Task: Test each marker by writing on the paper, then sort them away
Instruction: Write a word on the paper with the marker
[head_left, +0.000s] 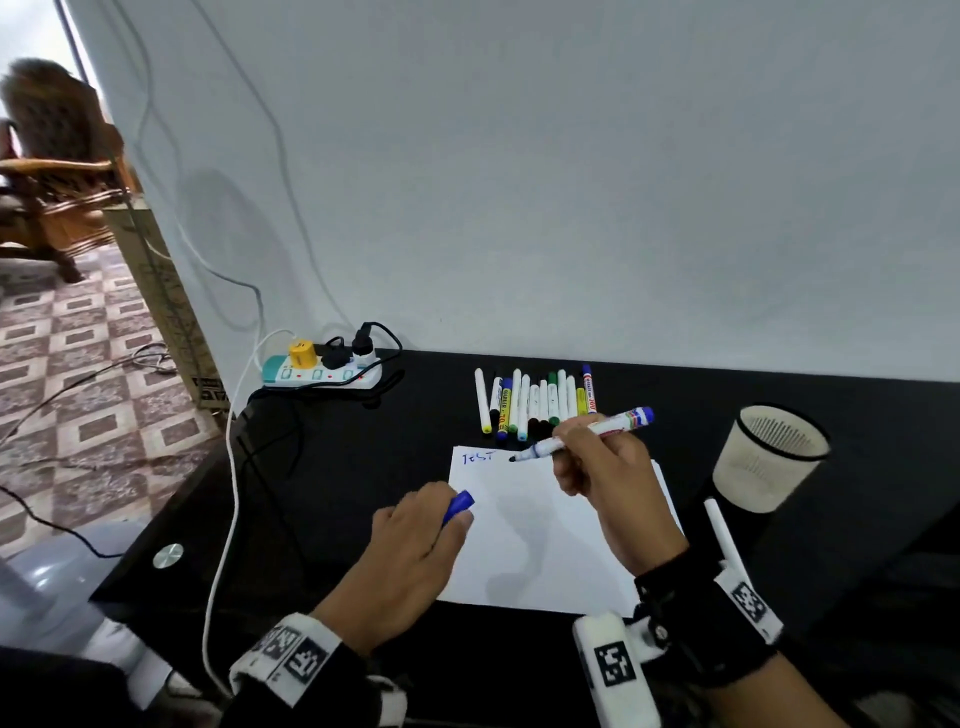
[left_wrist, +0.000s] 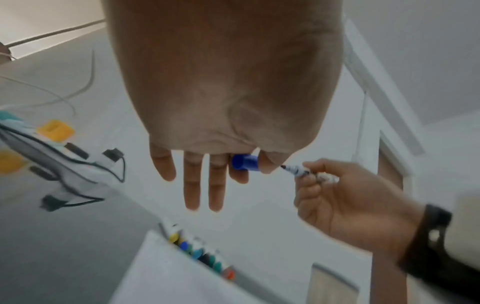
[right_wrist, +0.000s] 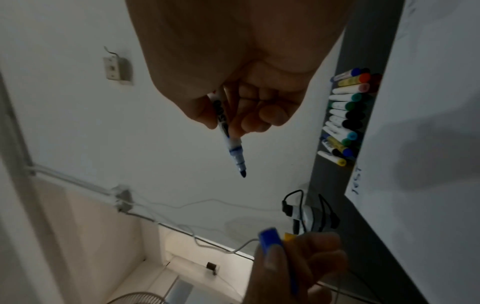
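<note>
A white sheet of paper (head_left: 545, 540) lies on the black desk, with "TEST" in blue ink (head_left: 478, 458) at its top left corner. My right hand (head_left: 602, 462) grips an uncapped blue marker (head_left: 582, 434), its tip (head_left: 512, 459) just above the paper beside the writing. The same marker (right_wrist: 228, 131) points down in the right wrist view. My left hand (head_left: 415, 551) rests at the paper's left edge and pinches the blue cap (head_left: 458, 506) (left_wrist: 245, 162). A row of several capped markers (head_left: 535, 400) lies beyond the paper.
A white mesh cup (head_left: 769, 457) stands tilted at the right of the desk, with one white marker (head_left: 722, 535) lying beside it. A power strip (head_left: 322, 369) with plugs and cables sits at the back left. A white cable (head_left: 228, 499) runs down the desk's left edge.
</note>
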